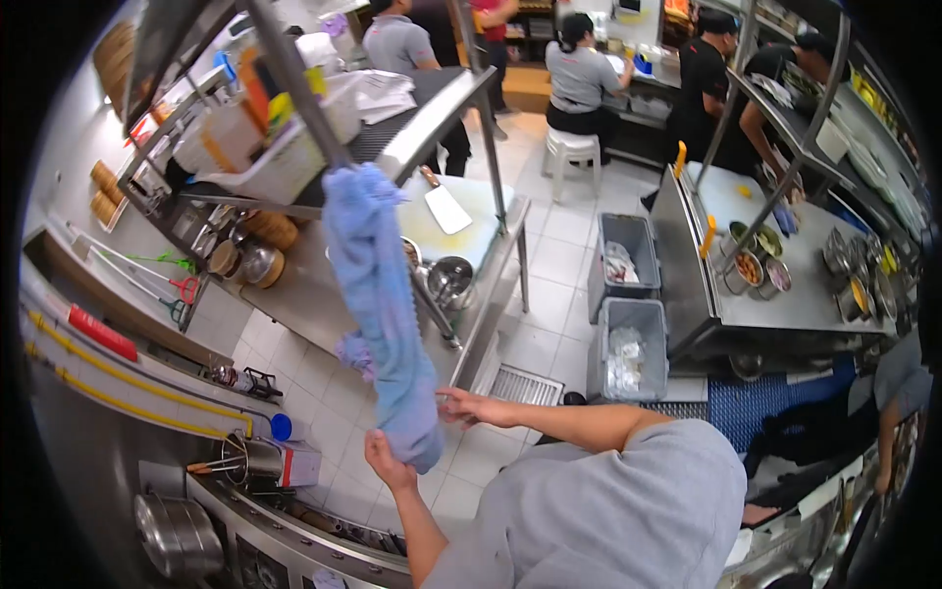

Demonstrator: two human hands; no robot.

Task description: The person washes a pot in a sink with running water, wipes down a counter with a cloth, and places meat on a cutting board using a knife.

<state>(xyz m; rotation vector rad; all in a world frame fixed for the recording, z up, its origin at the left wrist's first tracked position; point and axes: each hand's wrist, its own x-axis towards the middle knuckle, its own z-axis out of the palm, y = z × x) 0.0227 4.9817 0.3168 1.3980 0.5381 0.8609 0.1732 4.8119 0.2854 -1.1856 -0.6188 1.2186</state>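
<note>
A long blue-purple cloth [388, 294] stretches from the metal shelf's front corner down to my hands. At its lower end is my left hand [394, 466], one digit pointing up along the cloth's edge and the others partly hidden behind the fabric, which it appears to hold. My right hand [469, 406] reaches in from the right, its fingers apart and their tips at or very near the cloth's edge; contact is unclear. Beyond the cloth, a wide-bladed cleaver [448, 210] lies on a pale cutting board [478, 201], with a metal bowl [451, 277] close by.
A shelf rack [412, 142] with loaded tubs stands over the steel table. Two grey bins [631, 348] sit on the tiled floor to the right, near a counter [805, 280] with food containers. Several people work behind; a co-worker's arm [886, 447] shows at right.
</note>
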